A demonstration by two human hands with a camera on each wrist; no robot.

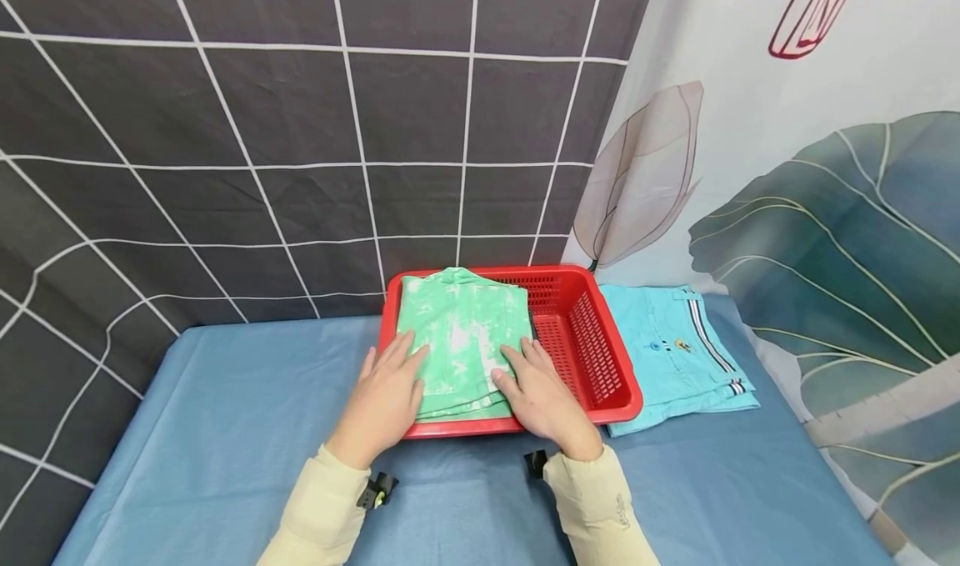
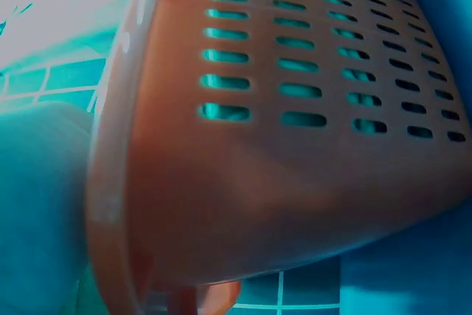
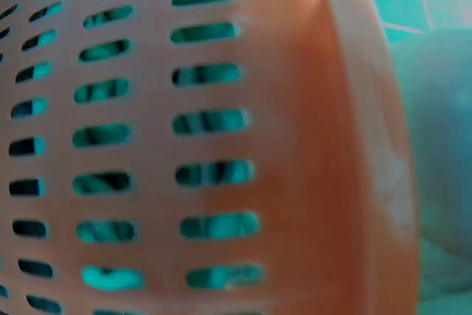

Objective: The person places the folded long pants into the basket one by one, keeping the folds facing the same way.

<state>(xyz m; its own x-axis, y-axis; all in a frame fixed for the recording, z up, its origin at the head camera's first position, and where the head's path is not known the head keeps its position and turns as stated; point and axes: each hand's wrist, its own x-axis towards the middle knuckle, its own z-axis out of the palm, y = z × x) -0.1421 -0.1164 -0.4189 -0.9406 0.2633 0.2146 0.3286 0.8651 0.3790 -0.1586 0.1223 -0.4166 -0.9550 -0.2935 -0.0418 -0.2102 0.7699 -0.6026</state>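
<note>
A person's left hand (image 1: 386,399) and right hand (image 1: 542,395) rest with straight, released fingers on a folded green shirt (image 1: 461,341) lying in the left half of a red basket (image 1: 600,358) on the blue surface (image 1: 225,433). The shirt looks soft, light and floppy, best lifted flat from both side edges. Folded turquoise shorts (image 1: 675,349) lie just right of the basket.

Looks like a staged laundry-folding corner, not a lived-in room: printed backdrops (image 1: 300,132) hung beyond the fingers (image 1: 525,353), blue sheet (image 1: 225,433) beneath them, red basket (image 1: 592,358) of folded clothes, folded shorts (image 1: 675,349) just right.
</note>
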